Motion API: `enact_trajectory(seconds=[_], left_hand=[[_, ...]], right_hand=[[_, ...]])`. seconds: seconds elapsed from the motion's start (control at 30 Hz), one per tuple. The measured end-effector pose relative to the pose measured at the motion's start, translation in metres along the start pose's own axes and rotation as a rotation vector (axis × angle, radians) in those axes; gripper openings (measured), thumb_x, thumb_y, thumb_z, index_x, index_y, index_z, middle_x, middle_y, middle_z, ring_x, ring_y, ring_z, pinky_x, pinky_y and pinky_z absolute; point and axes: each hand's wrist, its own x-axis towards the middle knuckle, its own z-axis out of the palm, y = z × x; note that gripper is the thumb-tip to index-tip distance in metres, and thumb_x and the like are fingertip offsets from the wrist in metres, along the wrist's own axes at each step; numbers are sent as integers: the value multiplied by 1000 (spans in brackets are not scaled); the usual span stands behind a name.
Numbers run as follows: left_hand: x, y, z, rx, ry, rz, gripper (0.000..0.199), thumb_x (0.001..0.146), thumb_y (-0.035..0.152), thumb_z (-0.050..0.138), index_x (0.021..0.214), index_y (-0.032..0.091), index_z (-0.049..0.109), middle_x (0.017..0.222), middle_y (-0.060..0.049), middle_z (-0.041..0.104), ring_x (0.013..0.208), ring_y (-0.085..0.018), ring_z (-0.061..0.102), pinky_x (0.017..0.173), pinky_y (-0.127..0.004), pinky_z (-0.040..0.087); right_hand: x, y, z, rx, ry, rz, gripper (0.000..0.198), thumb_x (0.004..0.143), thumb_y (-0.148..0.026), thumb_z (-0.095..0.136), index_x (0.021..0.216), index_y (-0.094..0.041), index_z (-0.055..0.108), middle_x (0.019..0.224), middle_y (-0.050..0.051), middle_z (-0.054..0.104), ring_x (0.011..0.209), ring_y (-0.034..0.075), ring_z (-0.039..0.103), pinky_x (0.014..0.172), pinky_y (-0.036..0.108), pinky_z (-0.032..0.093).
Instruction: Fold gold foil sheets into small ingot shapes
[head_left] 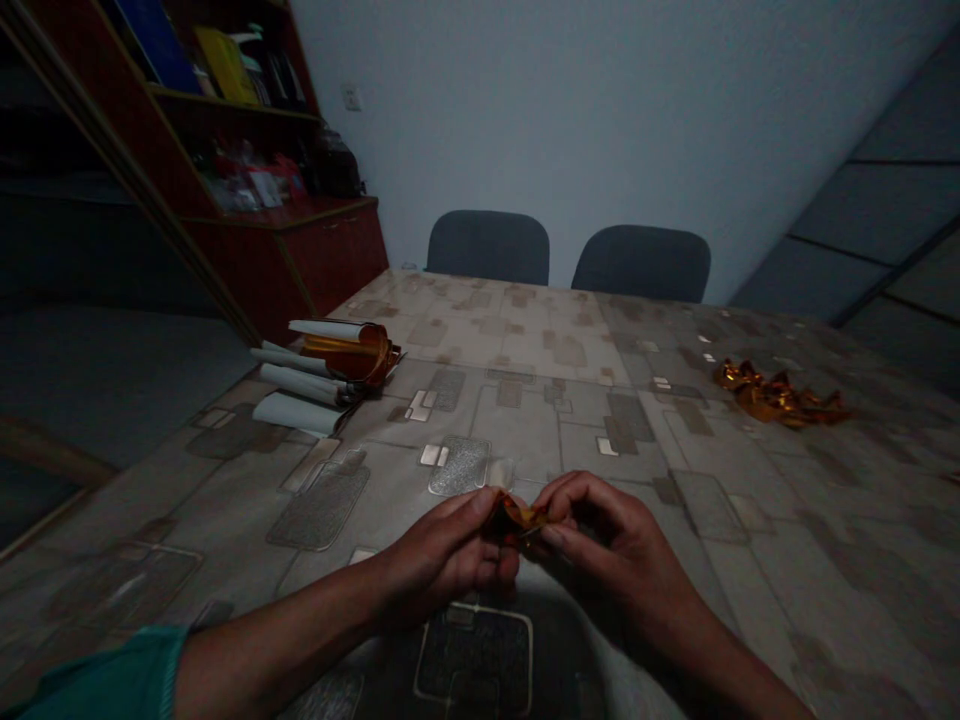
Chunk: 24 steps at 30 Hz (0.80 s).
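Left hand (pixel 442 550) and right hand (pixel 619 530) are sharing the grip, both grasping one small gold foil piece (pixel 521 515) over the near part of the table (pixel 525 350). One thumb is pressing its left end; the other thumb and forefinger are pinching its right end. Tearing is looking like the main risk — the foil is seeming thin, so pinches pulling apart could be splitting it. Pressing too hard could be creasing it wrongly, and dim light is hiding its folds. Over to the left, curled sheets (pixel 296 412) are lying near the table's edge, where a brushing sleeve (pixel 112 680) could be sending them off. Folded gold pieces (pixel 784 398) are sitting well apart on the right — a careless sweep could be flattening them.
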Motion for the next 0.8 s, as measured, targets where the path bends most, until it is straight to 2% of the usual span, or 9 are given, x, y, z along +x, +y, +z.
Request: enact_trajectory(seconds=[0.13,0.23,0.37,0.53,0.67,0.8], left_hand=[[-1,8,2,308,9,76,47,85,53,67,108,11,66,81,-8,69,75,-17,65,74,-29,50],[-1,9,6,452,65,90,44,86,50,67,107,11,68,79,-10,73,76,-20,69,74,-30,51],[0,6,10,439,138,68,45,86,52,66,103,11,70,74,-10,75,71,-21,71,70,-30,54],[0,3,12,345,161,18,42,84,51,68,97,10,71,76,-10,75,71,-19,72,71,-29,54],[-2,2,13,318,168,21,42,85,51,67,97,11,72,80,-11,75,72,-19,72,72,-30,54],[-3,4,18,364,154,36,41,86,50,66,97,11,73,83,-11,75,71,-18,71,70,-28,54]], right_hand=[[0,3,-2,-230,90,-63,4,84,-21,65,81,-21,63,77,1,60,71,17,54,64,31,42],[1,4,-1,-311,79,-91,4,86,-22,62,82,-22,62,76,0,58,67,16,53,59,28,40],[2,3,2,-304,44,-118,5,85,-24,61,81,-21,63,81,2,59,69,16,55,58,28,41],[2,2,5,-240,86,-89,14,83,-28,64,72,-21,60,78,2,59,67,16,55,58,28,41],[3,-1,6,-270,103,-47,12,81,-24,61,70,-21,57,74,3,60,65,17,55,57,29,42],[3,1,7,-347,114,-66,10,77,-20,58,68,-22,52,72,2,59,60,15,55,53,28,42]])
